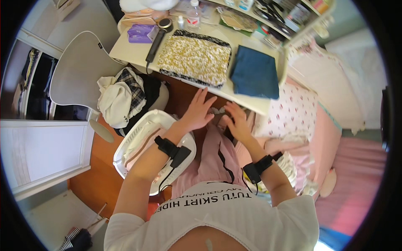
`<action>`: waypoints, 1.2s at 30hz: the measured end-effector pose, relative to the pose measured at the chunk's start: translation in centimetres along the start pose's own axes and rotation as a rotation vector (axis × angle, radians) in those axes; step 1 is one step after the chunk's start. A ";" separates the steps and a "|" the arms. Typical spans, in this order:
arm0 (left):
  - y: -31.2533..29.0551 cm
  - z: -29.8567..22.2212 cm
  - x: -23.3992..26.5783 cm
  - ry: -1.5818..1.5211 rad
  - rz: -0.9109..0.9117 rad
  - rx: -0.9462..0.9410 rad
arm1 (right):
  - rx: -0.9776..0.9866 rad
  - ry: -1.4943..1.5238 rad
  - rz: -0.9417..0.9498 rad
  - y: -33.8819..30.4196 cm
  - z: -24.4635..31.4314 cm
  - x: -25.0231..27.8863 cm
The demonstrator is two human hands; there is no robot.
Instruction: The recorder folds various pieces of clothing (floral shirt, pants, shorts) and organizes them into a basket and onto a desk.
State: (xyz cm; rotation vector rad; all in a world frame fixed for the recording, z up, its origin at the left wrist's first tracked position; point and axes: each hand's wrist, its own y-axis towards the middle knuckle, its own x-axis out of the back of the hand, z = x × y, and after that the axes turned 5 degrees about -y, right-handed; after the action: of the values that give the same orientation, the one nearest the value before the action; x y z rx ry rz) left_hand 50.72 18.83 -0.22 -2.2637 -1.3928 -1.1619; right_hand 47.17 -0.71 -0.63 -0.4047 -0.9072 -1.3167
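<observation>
A person in a white shirt (pixel 234 209) and pink trousers (pixel 212 161) stands or sits at a pale table (pixel 248 103), black devices strapped to both wrists. At lower left of center, a white basket (pixel 191 150) holds light-colored cloth. Near the middle of the frame, the left hand (pixel 196 112) and right hand (pixel 238 122) are apart, bare and empty, fingers loosely spread just short of the table's edge. Beyond them, at upper center, lies a folded yellow-and-white patterned cloth (pixel 194 58) with black borders; to its right rests a folded blue cloth (pixel 255 72). Both look light, soft and unbreakable; the blue one, flatter and smoother, may slide more easily. Opposite side edges, palms slipped beneath, seem the surest hold, since a single corner could let the folds drop loose. Farther back stands a clear bottle (pixel 193 17).
</observation>
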 end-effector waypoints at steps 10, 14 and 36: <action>-11.0 -11.4 -8.7 -0.237 0.354 -0.244 | -0.370 -0.075 -0.150 -21.5 6.0 0.6; -12.4 -15.8 -12.6 -0.274 0.639 -0.309 | -0.663 -0.117 -0.316 -30.9 4.7 0.2; -19.1 -29.6 -22.7 -0.196 1.235 -0.327 | -1.793 0.003 -1.208 -65.1 -4.9 5.4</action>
State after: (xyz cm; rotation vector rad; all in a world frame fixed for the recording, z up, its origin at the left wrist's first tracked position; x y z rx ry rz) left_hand 14.74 -2.66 -1.13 -2.7026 0.3270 -0.7135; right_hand -12.54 -23.90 -14.41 -1.2821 0.5079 -3.0467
